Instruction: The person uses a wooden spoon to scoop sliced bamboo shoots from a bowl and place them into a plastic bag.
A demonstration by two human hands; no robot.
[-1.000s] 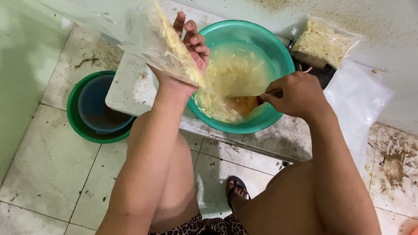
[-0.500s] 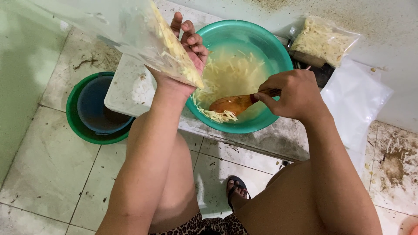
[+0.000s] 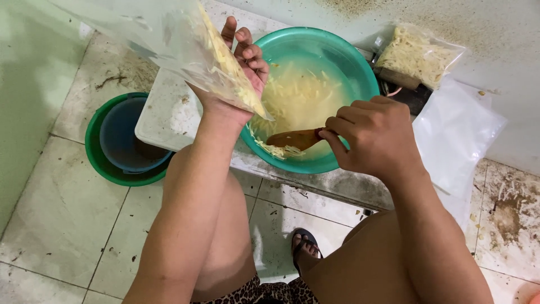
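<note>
bag: left hand (image 3: 239, 67) grips a clear plastic bag (image 3: 185, 50) up over the bowl's left edge, tilted, with pale shreds (image 3: 228, 70) packed along its lower side, looks maybe half full but hard to call

spoon: right hand (image 3: 374, 138) is clenched round the handle of a wooden spoon (image 3: 295, 138), whose blade sits at the near rim of the bowl with a small clump of shreds on it

bowl: teal bowl (image 3: 360, 73) on the low surface (image 3: 169, 112), plenty of shreds in it, piled mostly in the middle and near side

done: 1 filled bag (image 3: 419, 53) already lies past the bowl on the right, so I'd guess at least 1 round is finished

left: going by the pile in the bowl, a lot more scooping; an empty-looking clear bag (image 3: 455, 135) lies flat right of the bowl, just beside it

other: green bucket (image 3: 98, 160) with a blue one nested inside sits on the floor, left of the surface
</note>
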